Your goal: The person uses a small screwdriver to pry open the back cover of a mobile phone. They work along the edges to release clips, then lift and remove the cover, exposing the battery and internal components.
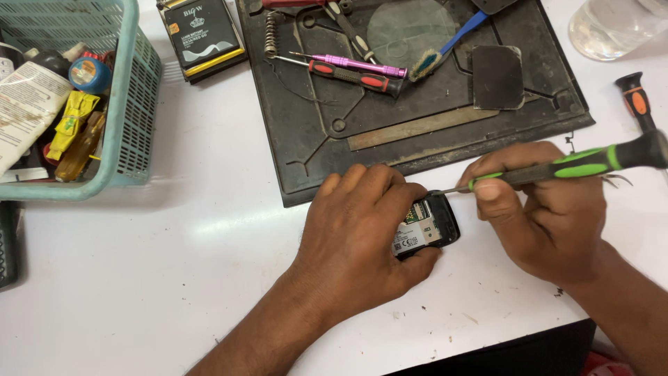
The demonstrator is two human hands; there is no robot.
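Note:
A small black phone point(435, 226) lies on the white table with its back cover off, showing a label and circuit parts. My left hand point(358, 226) covers most of it and pins it down. My right hand point(539, 209) grips a green-and-black screwdriver point(584, 162), whose metal tip touches the phone's upper edge. The phone's lower half is hidden under my left fingers.
A black work mat point(417, 132) behind the phone carries a red-black screwdriver point(355, 76), a purple screwdriver point(362, 65), a blue brush point(445, 45) and a dark cover plate point(497, 76). A phone battery point(202, 35) and a teal basket point(132, 104) of bottles stand left. An orange-handled tool point(637, 101) lies right.

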